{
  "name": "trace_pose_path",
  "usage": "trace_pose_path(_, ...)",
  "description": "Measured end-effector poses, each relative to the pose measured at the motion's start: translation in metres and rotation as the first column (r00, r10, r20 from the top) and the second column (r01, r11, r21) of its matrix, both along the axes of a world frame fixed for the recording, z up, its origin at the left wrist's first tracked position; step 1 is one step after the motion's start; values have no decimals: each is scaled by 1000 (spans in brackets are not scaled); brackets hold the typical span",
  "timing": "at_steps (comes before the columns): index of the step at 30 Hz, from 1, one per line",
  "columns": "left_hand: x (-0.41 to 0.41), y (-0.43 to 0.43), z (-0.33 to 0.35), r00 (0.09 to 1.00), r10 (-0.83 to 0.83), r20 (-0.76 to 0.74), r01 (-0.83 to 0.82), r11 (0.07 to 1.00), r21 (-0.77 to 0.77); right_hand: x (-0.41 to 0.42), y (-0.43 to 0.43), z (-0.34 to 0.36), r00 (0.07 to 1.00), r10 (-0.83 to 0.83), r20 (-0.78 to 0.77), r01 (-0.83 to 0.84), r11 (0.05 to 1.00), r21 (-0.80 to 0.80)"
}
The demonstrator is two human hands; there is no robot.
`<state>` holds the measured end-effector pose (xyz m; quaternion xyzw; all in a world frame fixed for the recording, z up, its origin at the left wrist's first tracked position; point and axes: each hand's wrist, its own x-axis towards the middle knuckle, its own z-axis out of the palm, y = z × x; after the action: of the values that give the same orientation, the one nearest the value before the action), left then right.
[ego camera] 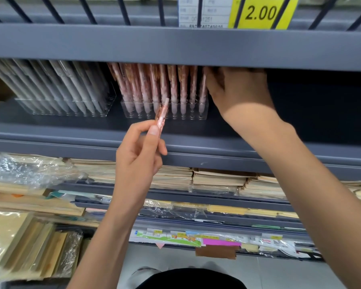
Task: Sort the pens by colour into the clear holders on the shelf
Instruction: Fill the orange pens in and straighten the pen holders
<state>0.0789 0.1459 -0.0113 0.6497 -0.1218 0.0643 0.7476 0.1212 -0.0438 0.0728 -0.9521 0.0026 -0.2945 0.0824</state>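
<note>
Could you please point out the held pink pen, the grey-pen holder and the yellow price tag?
held pink pen (161, 115): head view, mid-barrel.
grey-pen holder (71, 112): head view, front wall.
yellow price tag (261, 13): head view, its centre.

pink pens in the clear holder: mottled pink barrels, copper-brown tops, pale pink tips; loose pen just in front of the holder, same pink mottle, copper clip. Left of the holder grey pens, plain pale grey; shelf under it flat slate grey. Above the holder price tag yellow with black digits, below it notebooks beige, label magenta
</note>
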Motion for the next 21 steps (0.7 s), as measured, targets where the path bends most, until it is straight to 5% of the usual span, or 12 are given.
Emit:
trace_pose_path(11,-2,4,-3,995,65,78,-67,997,24,1,6,10,999,-13,-47,12,1000,-19)
trace_pose_path(21,-3,9,-2,990,105,96,-107,994,18,9,6,8,998,-8,-66,21,980,199)
